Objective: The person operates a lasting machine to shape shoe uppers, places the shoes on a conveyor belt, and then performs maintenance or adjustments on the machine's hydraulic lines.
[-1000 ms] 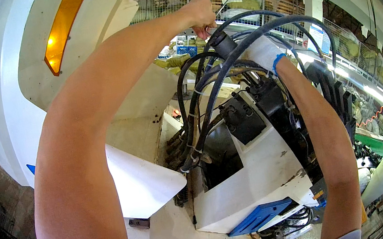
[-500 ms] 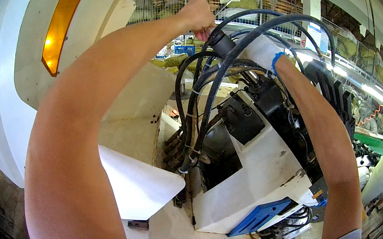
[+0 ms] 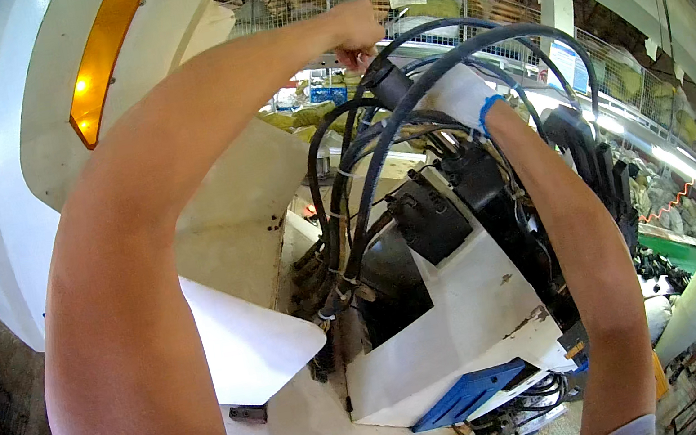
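My bare left hand (image 3: 357, 32) is raised at the top of the view, its fingers pinched together at the upper end of a black cylindrical part (image 3: 388, 84). What lies between those fingertips is too small to make out. Around the lower side of the cylinder is my right hand (image 3: 458, 98), in a white glove with a blue cuff; its fingers are largely hidden behind the part and a hose. Thick black hoses (image 3: 455, 62) arch over the glove and run down into the machine. Beneath both hands sits a black block with fittings (image 3: 428, 218).
A white machine body (image 3: 467, 335) surrounds the hoses, with a white panel (image 3: 253, 337) jutting out at left. A blue vented cover (image 3: 467, 394) is low in front. An amber strip (image 3: 101, 65) marks the upper left. Wire-mesh shelving (image 3: 496, 3) with sacks stands behind.
The view has shifted slightly, so the hands, cylinder and hoses sit a little further left. Both hands keep their places at the cylinder.
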The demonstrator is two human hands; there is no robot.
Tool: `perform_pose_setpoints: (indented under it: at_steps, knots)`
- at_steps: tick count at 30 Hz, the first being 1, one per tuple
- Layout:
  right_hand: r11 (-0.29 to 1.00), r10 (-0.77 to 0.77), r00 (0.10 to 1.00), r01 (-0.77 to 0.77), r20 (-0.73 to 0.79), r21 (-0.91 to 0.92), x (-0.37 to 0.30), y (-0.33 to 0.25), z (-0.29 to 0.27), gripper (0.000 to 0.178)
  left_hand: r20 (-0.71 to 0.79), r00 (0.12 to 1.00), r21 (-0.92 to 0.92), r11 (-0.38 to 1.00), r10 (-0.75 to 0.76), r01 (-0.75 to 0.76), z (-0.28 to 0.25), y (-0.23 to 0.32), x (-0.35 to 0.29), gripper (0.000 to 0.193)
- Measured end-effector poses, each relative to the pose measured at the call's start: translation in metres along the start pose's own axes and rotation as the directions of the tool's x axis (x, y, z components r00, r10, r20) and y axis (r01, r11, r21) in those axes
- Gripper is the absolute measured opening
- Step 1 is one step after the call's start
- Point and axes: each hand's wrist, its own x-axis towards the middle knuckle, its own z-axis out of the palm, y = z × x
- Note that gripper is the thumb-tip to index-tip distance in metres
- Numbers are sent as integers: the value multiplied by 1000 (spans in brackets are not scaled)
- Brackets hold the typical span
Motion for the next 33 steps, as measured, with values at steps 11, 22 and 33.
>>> perform_pose_setpoints:
  at_steps: [11, 22, 33]
  knots:
    - [999, -16, 997, 13, -74, -40, 29, 52, 36, 49, -294, 941, -335, 940, -165, 60, 9, 61, 35, 45]
    - [889, -198, 980, 171, -21, -424, 18, 17, 23, 47, -335, 941, 109, 991, -43, 84, 0, 69, 5, 50]
    - [982, -58, 981, 89, -184, 166, 10, 18, 19, 52, -440, 879, 101, 983, 185, -156, 5, 66, -69, 61]
